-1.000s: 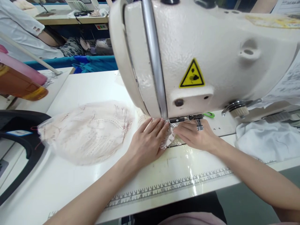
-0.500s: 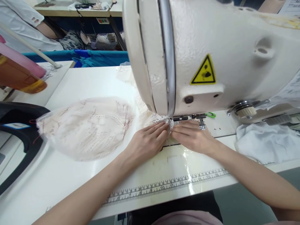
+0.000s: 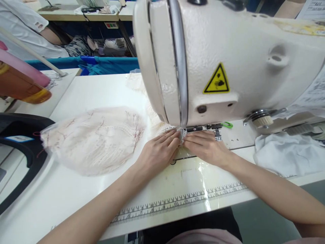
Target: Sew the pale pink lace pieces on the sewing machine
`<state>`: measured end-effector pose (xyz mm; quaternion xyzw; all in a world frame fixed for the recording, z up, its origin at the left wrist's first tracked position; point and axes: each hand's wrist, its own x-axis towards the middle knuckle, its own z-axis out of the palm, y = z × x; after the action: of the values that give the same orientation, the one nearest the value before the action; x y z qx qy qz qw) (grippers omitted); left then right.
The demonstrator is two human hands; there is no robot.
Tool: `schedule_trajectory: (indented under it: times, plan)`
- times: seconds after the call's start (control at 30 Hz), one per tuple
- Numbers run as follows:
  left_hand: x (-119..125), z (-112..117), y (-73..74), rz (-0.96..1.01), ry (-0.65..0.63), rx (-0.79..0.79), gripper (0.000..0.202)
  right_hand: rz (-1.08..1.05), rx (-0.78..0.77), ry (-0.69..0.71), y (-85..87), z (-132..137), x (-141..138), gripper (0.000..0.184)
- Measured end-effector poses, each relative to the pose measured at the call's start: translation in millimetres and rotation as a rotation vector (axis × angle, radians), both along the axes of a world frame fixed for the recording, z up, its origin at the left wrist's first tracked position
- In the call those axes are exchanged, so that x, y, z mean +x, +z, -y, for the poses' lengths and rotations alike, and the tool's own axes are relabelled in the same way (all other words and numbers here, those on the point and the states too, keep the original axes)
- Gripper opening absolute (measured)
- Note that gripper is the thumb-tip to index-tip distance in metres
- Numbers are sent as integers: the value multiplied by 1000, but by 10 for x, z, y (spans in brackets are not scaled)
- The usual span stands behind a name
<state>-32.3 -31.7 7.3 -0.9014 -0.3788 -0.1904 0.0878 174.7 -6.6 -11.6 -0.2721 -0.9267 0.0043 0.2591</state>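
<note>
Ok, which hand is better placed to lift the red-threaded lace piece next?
Probably the left hand: it lies nearer that lace piece than the right hand, though both rest on lace fabric at the sewing machine.

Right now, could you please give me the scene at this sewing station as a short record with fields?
Left hand: palm down on lace, by the machine
Right hand: beside the left, fingertips at the lace
Machine: above and behind the hands, yellow warning sign on its side
Left of hands: pale bundle with reddish threads
Right of hands: crumpled white cloth
Near edge: ruler scale along the table
Unclear: needle and thumbs hidden
</note>
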Motion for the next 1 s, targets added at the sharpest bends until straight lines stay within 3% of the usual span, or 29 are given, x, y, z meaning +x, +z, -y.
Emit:
schedule_trajectory:
  times: [0.4, 0.67, 0.77, 1.0]
  plan:
    - [21, -3, -33, -34, 28, 36, 25, 48, 75, -106, 55, -32, 29, 23]
    - [30, -2, -24, -71, 46, 27, 29, -21, -4, -245, 54, -19, 19, 26]
    - [15, -4, -51, -94, 41, 54, 32, -73, -103, -308, 51, -17, 20, 26]
    - [-2, -10, -82, -135, 18, 66, 36, -216, -425, -283, 148, -50, 46, 28]
